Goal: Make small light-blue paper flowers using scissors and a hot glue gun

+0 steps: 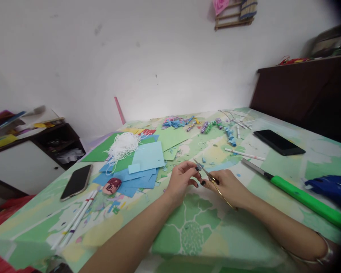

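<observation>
My right hand (226, 185) is closed around a pair of scissors (222, 195) with gold-coloured handles, the blades pointing up and left. Close beside it, my left hand (182, 178) pinches a small blue-grey piece of paper (199, 167) at the blade tips. The fingers partly cover this piece, so its shape is hard to make out. Just beyond the hands, a small blue paper roll (204, 159) lies on the patterned tablecloth (170, 231). Left of my left hand are blue paper sheets (139, 178) and a light blue sheet (149, 154).
White string (123, 148) sits heaped on green paper. Curled paper strips (211, 126) lie farther back. On the right are a black phone (278, 142), a green-handled cutter (301, 195) and a dark blue object (329, 187). Another phone (76, 181) and white sticks (76, 220) lie left.
</observation>
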A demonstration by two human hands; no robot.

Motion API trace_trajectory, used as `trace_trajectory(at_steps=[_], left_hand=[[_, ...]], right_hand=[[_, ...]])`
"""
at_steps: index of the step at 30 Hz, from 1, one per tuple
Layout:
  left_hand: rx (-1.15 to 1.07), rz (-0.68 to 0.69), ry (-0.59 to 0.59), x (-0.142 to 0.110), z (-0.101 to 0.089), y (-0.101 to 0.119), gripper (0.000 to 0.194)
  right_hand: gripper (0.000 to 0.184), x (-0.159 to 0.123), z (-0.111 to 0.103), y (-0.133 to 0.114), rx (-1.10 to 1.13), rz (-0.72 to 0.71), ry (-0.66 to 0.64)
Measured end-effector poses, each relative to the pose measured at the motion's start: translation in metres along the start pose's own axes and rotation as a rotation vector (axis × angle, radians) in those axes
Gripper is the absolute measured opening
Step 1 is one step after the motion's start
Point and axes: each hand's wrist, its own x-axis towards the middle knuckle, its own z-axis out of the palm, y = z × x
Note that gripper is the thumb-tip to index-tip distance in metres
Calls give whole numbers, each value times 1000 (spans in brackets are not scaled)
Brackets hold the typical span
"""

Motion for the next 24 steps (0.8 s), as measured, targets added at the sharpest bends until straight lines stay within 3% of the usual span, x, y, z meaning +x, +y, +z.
trace_trajectory(at_steps=[24], left_hand=[[125, 12, 58, 2, -2, 5, 9]], right_hand=[[46, 1, -3, 3, -78, -35, 7]])
